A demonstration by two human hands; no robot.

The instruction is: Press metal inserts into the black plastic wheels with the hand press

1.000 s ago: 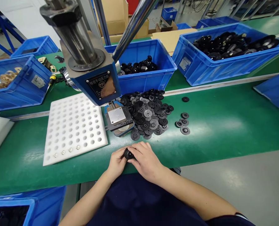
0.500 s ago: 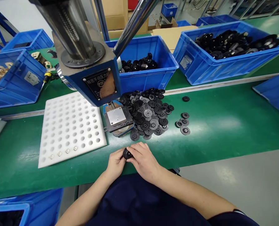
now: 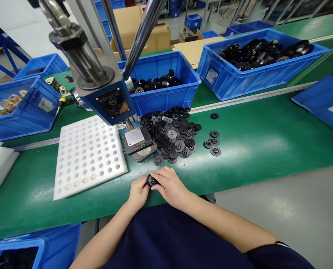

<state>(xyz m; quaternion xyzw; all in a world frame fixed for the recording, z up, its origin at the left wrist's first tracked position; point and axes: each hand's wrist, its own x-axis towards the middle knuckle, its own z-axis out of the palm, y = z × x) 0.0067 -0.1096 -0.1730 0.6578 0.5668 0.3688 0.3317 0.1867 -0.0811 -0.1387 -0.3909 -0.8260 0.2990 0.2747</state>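
Between my two hands, just above the front of the green bench, is a small black round part [image 3: 152,181] with a hub in its middle. My left hand [image 3: 138,192] pinches it from the left. My right hand [image 3: 170,186] is closed on its right side, thumb below and fingers over the top. Beyond my hands lies a heap of flat black discs [image 3: 172,134] with hubbed centres. A hand press [image 3: 110,101] stands left of the heap, with a square metal plate [image 3: 135,137] on its base.
A white foam tray [image 3: 85,149] with rows of holes lies left of the press; several front holes hold small pale pieces. Several loose discs [image 3: 215,151] lie to the right. Blue bins [image 3: 166,95] of black parts line the back, and another blue bin [image 3: 323,101] stands at right.
The camera view has shifted and tilted a little. Both hands stay on the black round part, whose face is turned slightly more upward.
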